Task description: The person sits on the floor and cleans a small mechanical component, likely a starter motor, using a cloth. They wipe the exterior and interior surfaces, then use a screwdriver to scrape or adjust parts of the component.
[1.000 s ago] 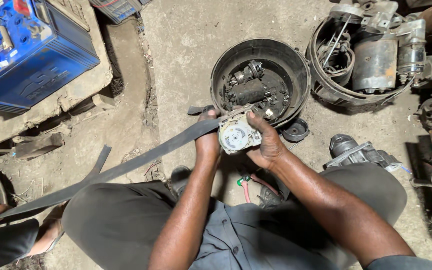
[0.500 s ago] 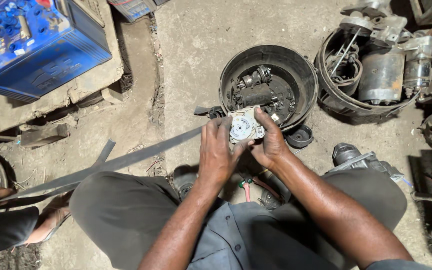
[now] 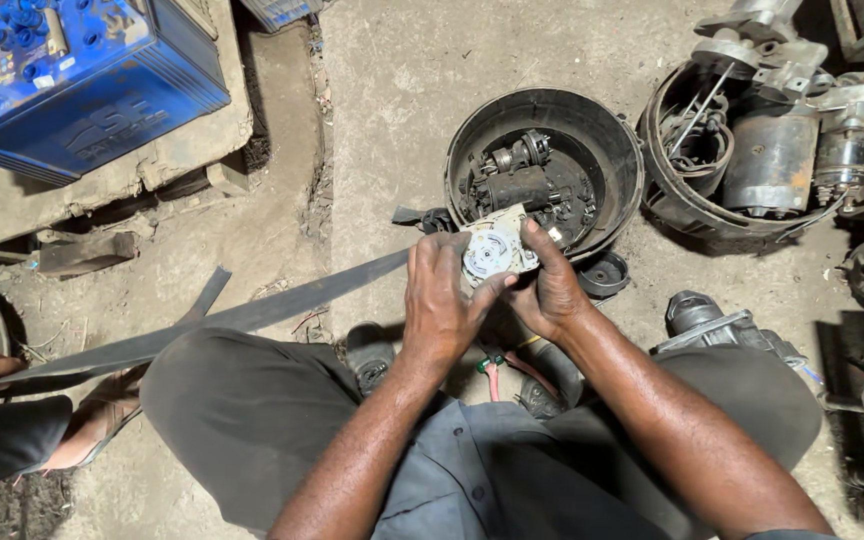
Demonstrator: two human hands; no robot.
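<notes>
While squatting on the concrete floor (image 3: 402, 80), a person grips a small round metal part (image 3: 493, 250) with both hands.

Left hand (image 3: 444, 300) and right hand (image 3: 550, 290) are closed around it above a black tub (image 3: 612, 150) of loose components; nothing looks refitted yet.

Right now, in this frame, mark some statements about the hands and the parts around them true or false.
1. Both hands hold the small round metal part. True: left hand and right hand grip it together.
2. The blue battery sits at the lower right. False: it is at the upper left.
3. The black round tub holds dark mechanical parts. True.
4. The long black strap lies coiled inside the tub. False: it stretches out to the left, over the person's knee.
</notes>
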